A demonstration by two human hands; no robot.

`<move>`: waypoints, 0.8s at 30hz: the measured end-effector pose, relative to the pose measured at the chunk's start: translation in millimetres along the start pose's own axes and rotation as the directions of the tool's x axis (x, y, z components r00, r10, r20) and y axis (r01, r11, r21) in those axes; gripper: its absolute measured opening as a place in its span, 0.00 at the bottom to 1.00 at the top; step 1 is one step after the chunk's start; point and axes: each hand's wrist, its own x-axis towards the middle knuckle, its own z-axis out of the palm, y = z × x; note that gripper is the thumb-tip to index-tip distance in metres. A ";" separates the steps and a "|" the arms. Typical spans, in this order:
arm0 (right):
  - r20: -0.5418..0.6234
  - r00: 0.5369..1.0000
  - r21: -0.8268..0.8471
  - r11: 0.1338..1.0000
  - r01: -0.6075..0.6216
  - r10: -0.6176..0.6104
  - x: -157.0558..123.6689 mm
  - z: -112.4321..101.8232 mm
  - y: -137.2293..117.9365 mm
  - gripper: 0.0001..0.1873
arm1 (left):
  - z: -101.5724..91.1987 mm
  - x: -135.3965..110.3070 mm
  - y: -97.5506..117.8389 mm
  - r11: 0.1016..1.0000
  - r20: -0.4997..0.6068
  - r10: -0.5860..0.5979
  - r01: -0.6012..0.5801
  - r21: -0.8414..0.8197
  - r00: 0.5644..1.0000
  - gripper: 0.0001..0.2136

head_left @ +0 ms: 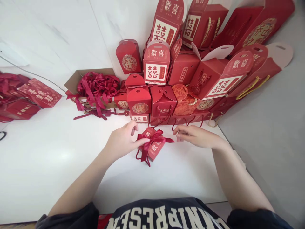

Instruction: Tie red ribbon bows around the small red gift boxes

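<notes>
A small red gift box [156, 152] with white Chinese characters lies on the white table between my hands, a dark red satin ribbon bow [156, 137] tied across its top. Its twisted cord handle [148, 163] hangs out at the near left side. My left hand [124, 138] reaches in from the left; its thumb rests on the bow's left part, while the other fingers curl upward, apart from the thumb. To the right, my right hand [196, 136] hovers with loosely bent fingers by the tip of the right ribbon tail. No grip on that tail shows.
Stacked red gift boxes [157, 63] stand behind, against the wall. A cardboard box [71, 83] heaped with red ribbons [98, 87] sits at back left, with a loose strip [91, 114] before it. More red packages [19, 109] lie far left. A grey wall [269, 121] rises at right.
</notes>
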 end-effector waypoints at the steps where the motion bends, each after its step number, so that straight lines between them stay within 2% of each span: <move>1: -0.039 0.999 0.010 0.999 0.032 -0.031 4.0 -0.2 -4.0 0.12 | -1.3 -3.2 -0.8 0.999 -0.007 -0.027 0.027 0.047 1.000 0.19; 3: -0.073 0.993 0.073 0.993 0.096 -0.091 15.3 3.3 -10.7 0.15 | -1.2 -10.0 -4.0 0.994 0.097 -0.083 0.076 0.074 0.992 0.24; 5: -0.049 0.990 0.165 0.976 0.141 -0.134 29.0 9.4 -14.4 0.18 | 2.5 -17.0 -7.3 0.993 0.297 -0.116 0.119 0.007 0.948 0.26; 7: 0.003 0.984 0.257 0.951 0.173 -0.180 42.8 15.3 -15.0 0.21 | 9.3 -22.8 -9.2 0.983 0.442 -0.079 0.144 -0.114 0.894 0.25; 8: 0.037 0.979 0.290 0.940 0.180 -0.199 48.8 17.5 -14.4 0.22 | 13.0 -24.6 -9.9 0.971 0.476 -0.046 0.151 -0.185 0.878 0.25; 12: 0.173 0.960 0.356 0.923 0.148 -0.221 62.8 20.0 -11.7 0.19 | 23.8 -23.0 -14.4 0.869 0.515 0.038 0.227 -0.440 0.856 0.21; 17: 0.168 0.949 0.353 0.915 0.195 -0.267 60.0 14.6 -14.1 0.16 | 25.3 -13.7 -26.8 0.667 0.511 0.063 0.345 -0.660 0.857 0.16; 20: 0.235 0.947 0.412 0.905 0.105 -0.217 56.8 13.0 -14.7 0.17 | 26.9 -12.5 -32.9 0.573 0.527 0.093 0.387 -0.722 0.845 0.12; 24: 0.256 0.953 0.475 0.880 0.020 -0.160 59.6 15.8 -11.0 0.19 | 30.5 -13.6 -36.6 0.542 0.518 0.136 0.374 -0.753 0.844 0.11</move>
